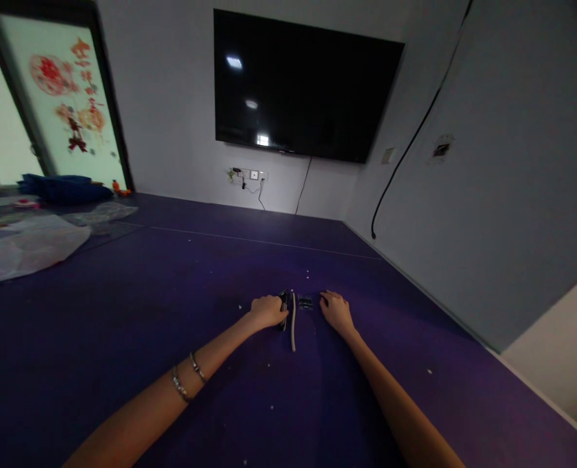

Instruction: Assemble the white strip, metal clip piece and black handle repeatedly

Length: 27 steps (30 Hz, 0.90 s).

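My left hand (267,312) is closed around a narrow, dark tool (283,311) with a light edge; its exact kind is too small to make out. Just right of it, a short grey cable (293,328) lies on the purple surface, with a small fitting at its far end. Beside the cable is a small clear packet (306,303) with dark pieces in it. My right hand (335,312) rests on the surface to the right of the packet, not touching it, fingers loosely bent and apart, with nothing visible in it.
The purple surface (210,273) has small white scraps scattered on it. Clear plastic sheeting (34,244) and dark blue cloth (66,188) lie at left. A black cable (410,140) hangs down the right wall. A television (302,84) is mounted above wall sockets (254,175).
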Available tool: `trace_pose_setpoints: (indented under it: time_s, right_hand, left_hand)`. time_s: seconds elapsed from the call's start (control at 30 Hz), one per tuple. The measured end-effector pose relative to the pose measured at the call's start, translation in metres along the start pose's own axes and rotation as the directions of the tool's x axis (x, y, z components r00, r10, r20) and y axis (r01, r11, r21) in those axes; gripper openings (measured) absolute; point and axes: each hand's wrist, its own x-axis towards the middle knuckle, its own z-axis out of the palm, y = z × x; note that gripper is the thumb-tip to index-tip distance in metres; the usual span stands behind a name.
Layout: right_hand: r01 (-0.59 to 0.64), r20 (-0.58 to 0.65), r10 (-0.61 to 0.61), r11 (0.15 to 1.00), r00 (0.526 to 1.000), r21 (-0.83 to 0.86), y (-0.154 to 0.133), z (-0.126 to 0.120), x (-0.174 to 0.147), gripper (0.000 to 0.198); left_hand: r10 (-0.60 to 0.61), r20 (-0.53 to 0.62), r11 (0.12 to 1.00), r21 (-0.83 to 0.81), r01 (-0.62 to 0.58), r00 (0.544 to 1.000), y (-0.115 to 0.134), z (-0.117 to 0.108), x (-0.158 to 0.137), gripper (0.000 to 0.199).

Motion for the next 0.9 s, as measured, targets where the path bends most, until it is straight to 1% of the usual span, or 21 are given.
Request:
trace_pose_setpoints:
  time_s: [0.1, 0.23, 0.47, 0.57, 0.63, 0.7, 0.77, 0.83, 0.87, 0.9]
  right_hand:
    - [0.008, 0.002, -0.008, 1.0, 1.0, 0.0, 0.0, 0.0, 0.0, 0.037]
    - [0.001, 0.007, -0.001, 1.0, 1.0, 0.003, 0.0, 0.0, 0.0, 0.038]
    - [0.0, -0.001, 0.0, 1.0, 1.0, 0.013, -0.002, -0.001, -0.001, 0.037]
    - [0.003, -0.017, -0.002, 0.999, 1.0, 0.05, 0.001, 0.0, 0.0, 0.037]
    - [0.021, -0.036, -0.017, 0.993, 0.999, 0.118, 0.005, 0.0, 0.002, 0.037]
    - [0.045, -0.081, -0.027, 0.973, 0.996, 0.225, 0.009, -0.002, 0.004, 0.036]
    - [0.036, -0.159, 0.02, 0.938, 0.987, 0.344, 0.009, -0.005, 0.005, 0.035]
    - [0.001, -0.218, 0.119, 0.876, 0.969, 0.482, 0.002, -0.011, 0.005, 0.032]
    - [-0.017, -0.212, 0.165, 0.823, 0.963, 0.568, -0.005, -0.015, 0.004, 0.03]
    - [-0.036, -0.174, 0.202, 0.747, 0.964, 0.664, -0.015, -0.019, 0.002, 0.029]
  left_hand:
    - [-0.009, -0.018, 1.0, -0.027, 0.009, 1.0, 0.0, 0.006, -0.001, 0.042]
    - [-0.013, -0.015, 0.998, -0.055, 0.012, 1.0, 0.004, 0.01, -0.002, 0.038]
    - [-0.008, -0.049, 0.996, -0.084, 0.004, 0.999, 0.009, 0.012, -0.006, 0.028]
    - [-0.025, -0.047, 0.995, -0.098, 0.02, 0.999, 0.008, 0.012, -0.008, 0.026]
    - [-0.043, -0.045, 0.993, -0.115, 0.037, 0.998, 0.006, 0.011, -0.011, 0.026]
    - [-0.058, -0.058, 0.989, -0.14, 0.05, 0.997, 0.003, 0.01, -0.014, 0.027]
    - [-0.067, -0.084, 0.985, -0.164, 0.052, 0.994, -0.001, 0.007, -0.018, 0.028]
    - [-0.071, -0.117, 0.981, -0.188, 0.048, 0.991, -0.003, 0.002, -0.022, 0.029]
    - [-0.071, -0.135, 0.979, -0.2, 0.043, 0.988, -0.003, -0.001, -0.024, 0.03]
    - [-0.072, -0.155, 0.977, -0.211, 0.039, 0.985, -0.002, -0.004, -0.026, 0.03]
